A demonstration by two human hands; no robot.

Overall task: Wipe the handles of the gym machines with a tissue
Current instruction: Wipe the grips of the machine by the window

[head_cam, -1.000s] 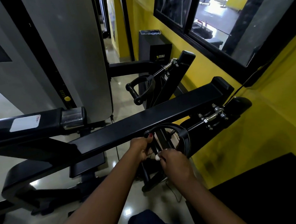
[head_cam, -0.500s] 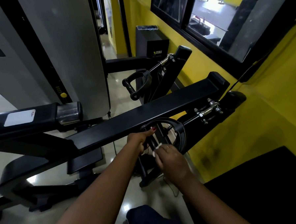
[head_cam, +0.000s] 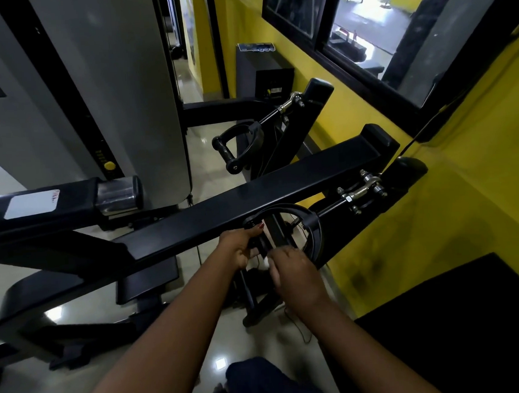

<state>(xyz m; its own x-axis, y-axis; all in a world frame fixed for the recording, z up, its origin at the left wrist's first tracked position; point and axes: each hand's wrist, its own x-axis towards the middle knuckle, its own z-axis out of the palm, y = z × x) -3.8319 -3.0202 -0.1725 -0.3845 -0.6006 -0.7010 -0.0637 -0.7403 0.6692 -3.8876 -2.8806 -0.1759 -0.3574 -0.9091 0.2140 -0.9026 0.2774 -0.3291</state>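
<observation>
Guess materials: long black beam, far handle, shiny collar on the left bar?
The beam looks like painted or powder-coated steel: smooth black with a soft sheen. The far handle is matte black; its grip is probably rubber or plastic over metal, not confirmable. The collar is bare polished metal, likely chrome or stainless: bright reflections.

The near handle (head_cam: 310, 221) hangs just under the long machine arm (head_cam: 282, 189) that crosses before me, with my left hand (head_cam: 240, 246) gripping the handle's left end and my right hand (head_cam: 295, 272) just to the right of it. Behind the arm sits the far handle (head_cam: 224, 151), with the weight tower (head_cam: 120, 83) further left, and the wall (head_cam: 478, 215) with its window (head_cam: 378, 24) runs along my right
</observation>
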